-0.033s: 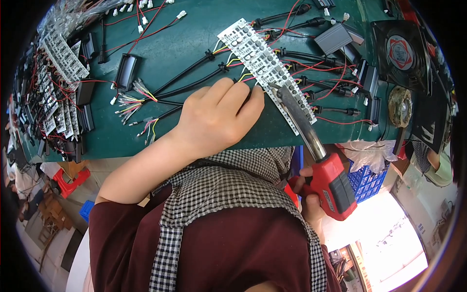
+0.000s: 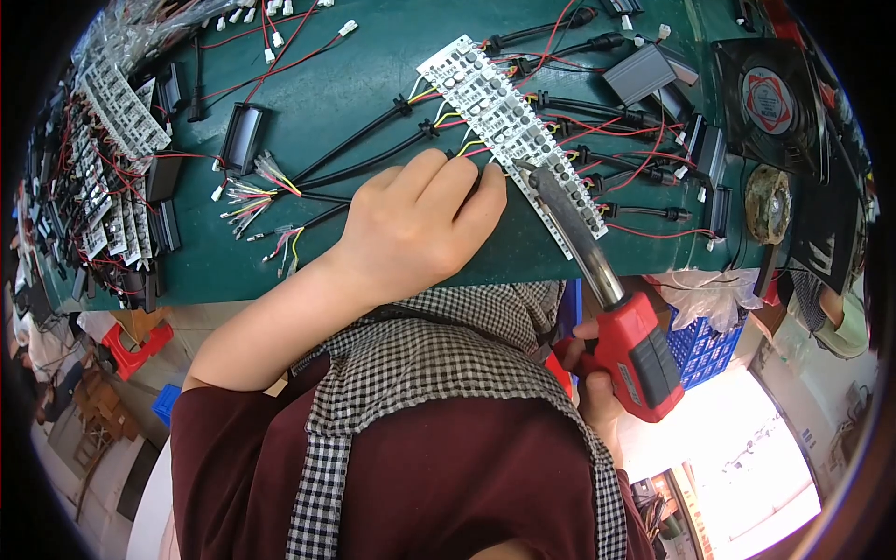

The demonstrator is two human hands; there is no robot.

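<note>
Table (image 2: 378, 61): I'm seeing the circuit panel (image 2: 495, 105) lying mid-surface, cables (image 2: 350, 143) running off both sides.
Board pile (image 2: 119, 107): it's sitting far left.
Fan (image 2: 767, 101): it's resting far right, behind the roll (image 2: 767, 179).

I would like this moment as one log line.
left hand: near wires beside white circuit board | right hand: gripping red soldering gun | gun tip: at board edge

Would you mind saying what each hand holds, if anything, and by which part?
The right hand holds a soldering gun by its red handle. The left hand is at the circuit board; whether it pinches anything is hidden.
</note>
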